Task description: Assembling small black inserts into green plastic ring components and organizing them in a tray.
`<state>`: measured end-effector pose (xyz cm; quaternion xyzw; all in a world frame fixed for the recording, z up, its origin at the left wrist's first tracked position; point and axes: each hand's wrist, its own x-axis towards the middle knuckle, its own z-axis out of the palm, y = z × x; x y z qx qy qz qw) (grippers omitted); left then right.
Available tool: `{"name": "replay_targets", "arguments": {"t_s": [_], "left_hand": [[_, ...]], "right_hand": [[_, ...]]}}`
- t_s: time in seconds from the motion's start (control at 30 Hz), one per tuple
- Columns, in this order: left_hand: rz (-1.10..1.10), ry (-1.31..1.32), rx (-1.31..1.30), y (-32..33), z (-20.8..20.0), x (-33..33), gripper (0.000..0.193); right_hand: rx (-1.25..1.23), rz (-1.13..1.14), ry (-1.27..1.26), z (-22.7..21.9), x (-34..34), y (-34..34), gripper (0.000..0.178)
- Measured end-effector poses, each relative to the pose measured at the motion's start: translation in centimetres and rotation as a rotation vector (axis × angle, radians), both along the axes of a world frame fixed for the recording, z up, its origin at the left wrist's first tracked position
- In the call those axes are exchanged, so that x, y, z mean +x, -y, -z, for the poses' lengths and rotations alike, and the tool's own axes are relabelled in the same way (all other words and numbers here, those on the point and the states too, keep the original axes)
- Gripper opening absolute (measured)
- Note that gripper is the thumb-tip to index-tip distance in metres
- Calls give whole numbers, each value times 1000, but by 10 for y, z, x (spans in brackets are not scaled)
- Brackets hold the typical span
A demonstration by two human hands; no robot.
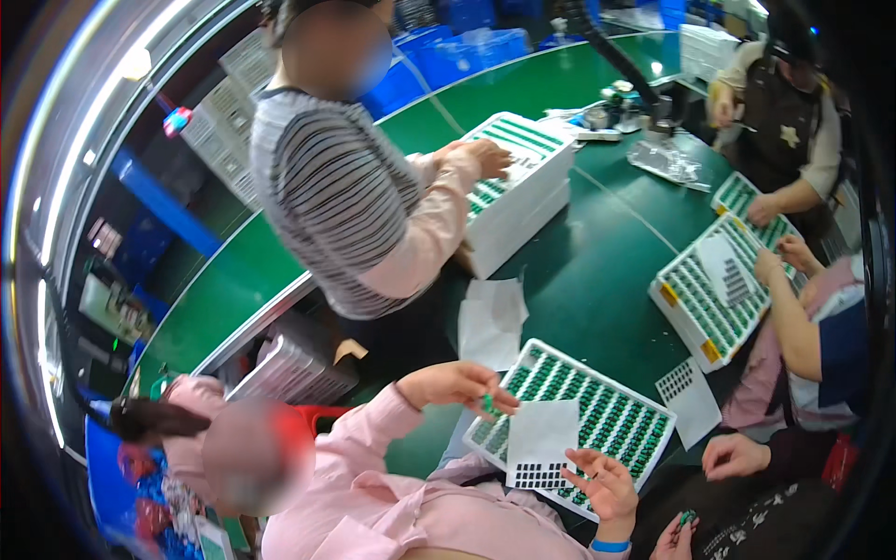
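Note:
Low at the right, my left hand (672, 539) comes in at the lower edge, closed in a pinch on a small green part (688, 517). My right hand (735, 457), in a dark sleeve, hovers above it and to the right. Its fingers are loosely bent and slightly apart, with nothing visible in them. Beyond my hands lies a white tray (658, 446) with rows of green parts. A white sheet with black squares (551, 431) rests on that tray; a similar sheet (689, 401) lies on the table beside it.
At the left, a person in pink (392, 504) reaches over the near tray, a green part in one hand. Across the green table (607, 247), a person in stripes (345, 205) handles stacked white trays (523, 210). Other workers sit at the right around another tray stack (700, 317).

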<state>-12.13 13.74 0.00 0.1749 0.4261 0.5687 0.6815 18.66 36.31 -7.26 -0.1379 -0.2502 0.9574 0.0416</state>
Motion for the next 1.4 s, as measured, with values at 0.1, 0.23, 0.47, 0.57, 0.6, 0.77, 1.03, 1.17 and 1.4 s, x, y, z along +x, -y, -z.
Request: {"name": "replay_targets", "arguments": {"t_s": [0.1, 0.23, 0.47, 0.57, 0.6, 0.77, 1.03, 1.17, 1.4], "left_hand": [[-87, -34, 20, 12, 30, 23, 11], [-279, -30, -20, 7, 54, 67, 10], [-469, 23, -266, -9, 71, 134, 7], [-502, 41, -286, -6, 66, 155, 9], [-522, 40, -284, -8, 65, 152, 10], [-490, -7, -230, -23, 81, 140, 13], [-505, -27, -132, -49, 53, 145, 13], [-499, -35, -115, -38, 52, 169, 15], [-456, -11, 2, -40, 18, 96, 13]], "right_hand": [[-120, -110, 51, 26, -25, 18, 13], [-196, -8, 3, 40, 11, 30, 18], [-14, 60, 244, 26, 6, 56, 19], [67, 164, 291, 17, 20, 60, 16], [60, 166, 303, 21, 17, 58, 15], [139, 331, 309, 27, -2, 66, 16], [469, 418, 177, 1, -48, 59, 19], [432, 434, 188, 14, -23, 74, 24], [234, 539, 38, -18, -4, 31, 15]]}}
